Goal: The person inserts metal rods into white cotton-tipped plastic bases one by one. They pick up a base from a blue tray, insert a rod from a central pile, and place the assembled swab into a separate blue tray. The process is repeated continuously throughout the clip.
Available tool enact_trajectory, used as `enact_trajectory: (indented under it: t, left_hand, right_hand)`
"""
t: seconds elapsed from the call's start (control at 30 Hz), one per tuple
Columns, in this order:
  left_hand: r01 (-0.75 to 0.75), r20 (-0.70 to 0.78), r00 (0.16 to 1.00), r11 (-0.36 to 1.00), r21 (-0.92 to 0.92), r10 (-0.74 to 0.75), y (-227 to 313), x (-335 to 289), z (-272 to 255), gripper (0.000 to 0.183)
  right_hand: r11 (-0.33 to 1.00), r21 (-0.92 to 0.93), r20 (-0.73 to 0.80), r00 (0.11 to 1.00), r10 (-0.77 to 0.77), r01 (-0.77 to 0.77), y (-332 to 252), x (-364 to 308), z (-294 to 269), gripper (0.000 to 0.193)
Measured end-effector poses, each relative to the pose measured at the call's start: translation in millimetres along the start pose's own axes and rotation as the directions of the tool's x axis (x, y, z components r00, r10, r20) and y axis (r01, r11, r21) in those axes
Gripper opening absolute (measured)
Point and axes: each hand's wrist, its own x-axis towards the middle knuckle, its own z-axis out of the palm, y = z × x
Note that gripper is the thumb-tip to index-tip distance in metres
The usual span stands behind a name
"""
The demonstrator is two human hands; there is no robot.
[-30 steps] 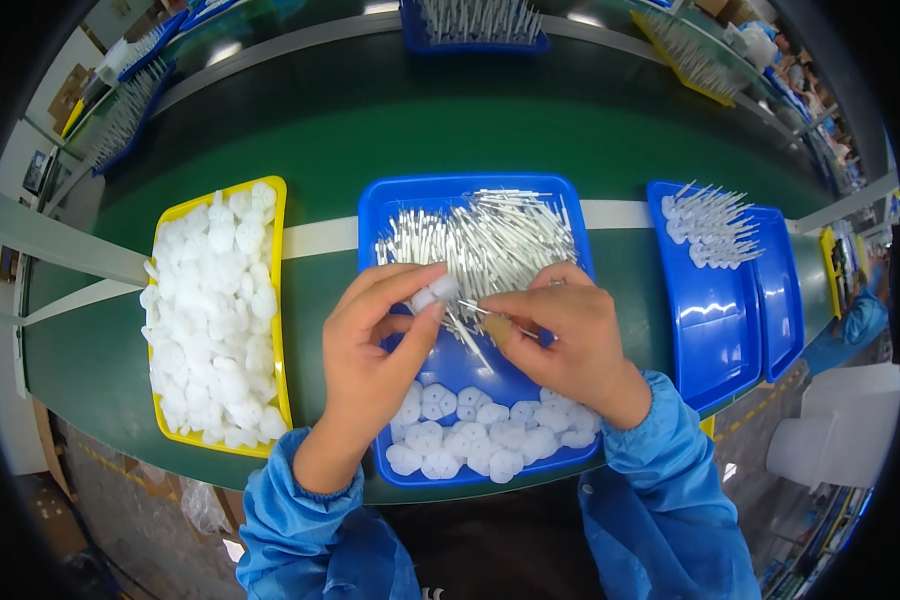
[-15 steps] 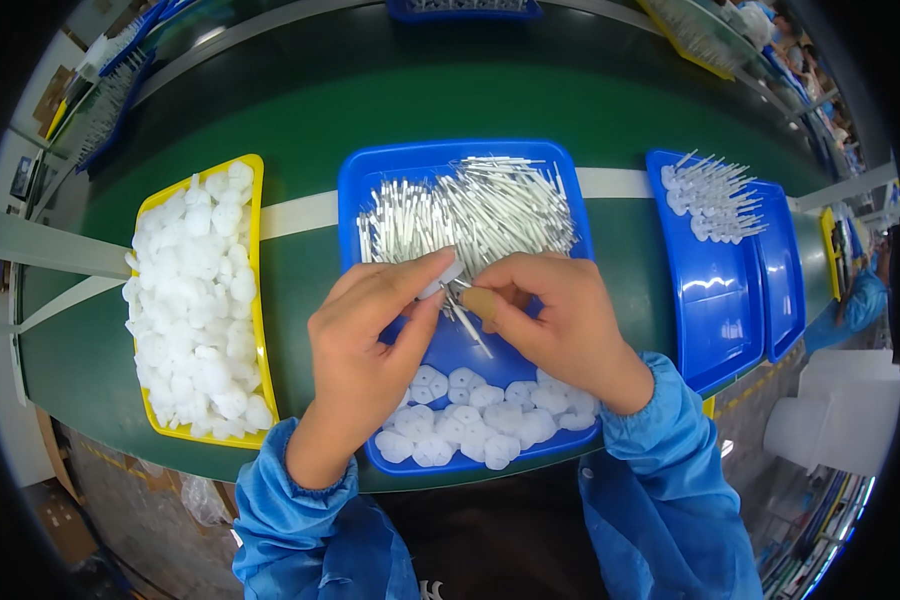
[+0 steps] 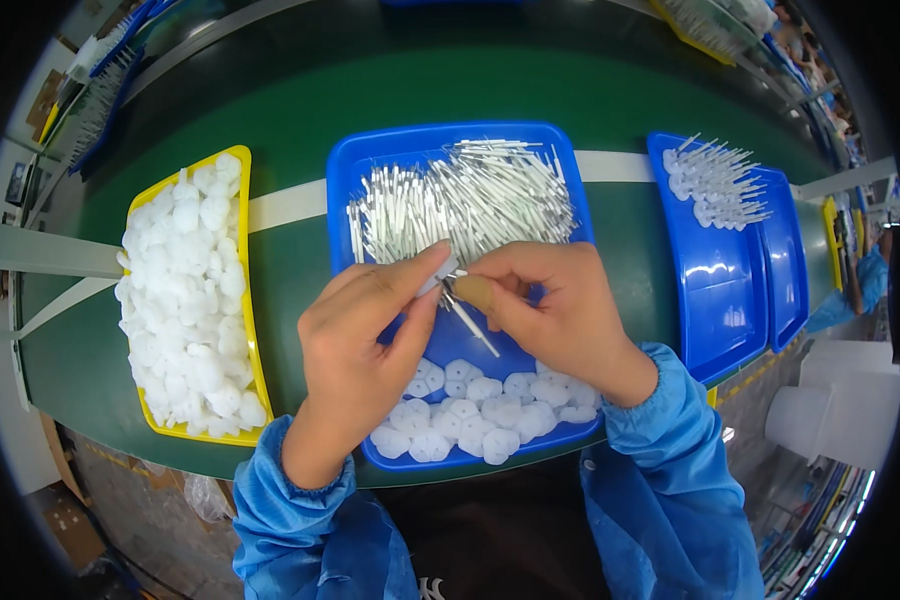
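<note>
Over the middle blue tray (image 3: 450, 131), my two hands meet at their fingertips. My left hand (image 3: 358, 330) pinches a small white plastic disc (image 3: 437, 275) between thumb and forefinger, seen nearly edge-on. Closed against it, my right hand (image 3: 560, 310) grips a thin white rod (image 3: 457, 273), mostly hidden by the fingers; a tan covering wraps the thumb tip. Below the fingertips slants another white rod (image 3: 477, 330); whether it is held or lies in the tray I cannot tell. Behind my hands lies a heap of white rods with metal ends (image 3: 470, 195). Lobed white discs (image 3: 470, 420) fill the tray's near end.
A yellow tray (image 3: 254, 350) heaped with white plastic pieces (image 3: 185, 310) stands on the left of the green table (image 3: 295, 250). To the right, a blue tray (image 3: 720, 290) bears discs with upright rods (image 3: 715, 185) at its far end. A person in blue (image 3: 860, 285) is at the far right.
The view has shifted slightly, so the trays sit a little higher in the picture. My hands stay together, with the disc and rod still between the fingertips.
</note>
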Motion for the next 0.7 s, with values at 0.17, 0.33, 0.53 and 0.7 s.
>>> enact_trajectory:
  t: [0.17,0.33,0.53,0.7]
  left_hand:
    - [-0.041,0.024,0.999,0.995,0.095,0.039,2,-1,-1,0.044]
    - [-0.015,0.02,1.0,0.995,0.102,0.014,-1,-6,-1,0.045]
    - [0.023,0.052,0.998,0.999,0.036,-0.025,0,-9,0,0.047]
    - [0.238,0.018,0.968,0.897,-0.373,-0.249,0,-8,10,0.052]
  right_hand:
    - [0.804,-0.425,-0.121,0.854,-0.506,0.416,13,4,8,0.006]
    - [0.79,-0.447,-0.11,0.851,-0.514,0.42,13,5,13,0.004]
    - [0.905,-0.232,-0.109,0.915,-0.389,0.357,16,8,10,0.007]
    - [0.896,-0.256,-0.155,0.899,-0.409,0.363,15,7,10,0.012]
